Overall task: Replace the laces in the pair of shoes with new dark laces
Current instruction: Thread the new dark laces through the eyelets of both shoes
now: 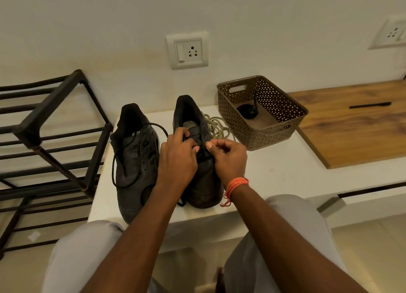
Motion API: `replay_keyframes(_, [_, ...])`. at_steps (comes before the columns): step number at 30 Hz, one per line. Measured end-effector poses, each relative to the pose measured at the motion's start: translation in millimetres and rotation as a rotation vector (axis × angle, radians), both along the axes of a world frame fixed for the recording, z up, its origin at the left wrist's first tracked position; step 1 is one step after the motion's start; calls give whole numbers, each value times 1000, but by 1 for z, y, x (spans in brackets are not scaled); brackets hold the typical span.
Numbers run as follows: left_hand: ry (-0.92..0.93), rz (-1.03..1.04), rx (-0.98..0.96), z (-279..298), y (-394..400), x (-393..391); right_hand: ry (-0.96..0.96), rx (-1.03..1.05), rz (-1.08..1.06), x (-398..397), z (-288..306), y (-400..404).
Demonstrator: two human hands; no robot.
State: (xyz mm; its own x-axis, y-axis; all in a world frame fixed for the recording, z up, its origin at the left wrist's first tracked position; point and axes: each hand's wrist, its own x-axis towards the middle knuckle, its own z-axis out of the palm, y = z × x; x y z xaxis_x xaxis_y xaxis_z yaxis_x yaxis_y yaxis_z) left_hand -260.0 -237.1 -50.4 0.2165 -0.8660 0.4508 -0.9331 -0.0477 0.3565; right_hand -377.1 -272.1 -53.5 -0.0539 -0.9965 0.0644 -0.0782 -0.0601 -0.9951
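On the white table (274,174), the left shoe (136,161) carries a loose dark lace (123,147). Both hands, left hand (178,158) and right hand (228,156), pinch the lace on the right shoe (197,183); old pale laces (216,126) lie behind, beside the basket (261,110).

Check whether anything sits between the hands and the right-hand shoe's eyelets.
Nothing visible does: left hand and right hand are already on the shoe, pinching its dark lace.
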Motion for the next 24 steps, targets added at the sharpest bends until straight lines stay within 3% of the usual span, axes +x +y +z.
replay_keyframes(8, [175,-20,-50,-4,-7,-4,-227,138,19,-2,-2,-2])
replay_keyframes(13, [79,-34,-10,1,-3,-1,-94,0,-10,4,2,-5])
replay_keyframes(15, [26,-31,29,4,0,4,-276,28,-9,2,15,-11])
replay_keyframes(17, [-2,-47,79,7,2,11,-596,106,98,-11,34,-15])
replay_keyframes(18, [3,-63,104,9,3,15,-652,100,181,-20,42,-16])
replay_keyframes(19, [16,-83,128,11,5,19,-530,43,271,-31,48,-17])
replay_keyframes(20, [27,-107,155,13,7,22,-256,-44,378,-42,50,-16])
replay_keyframes(22, [48,-148,223,17,11,27,518,-136,594,-61,42,-17])
replay_keyframes(24, [80,-163,287,19,14,30,1181,72,770,-78,30,-26])
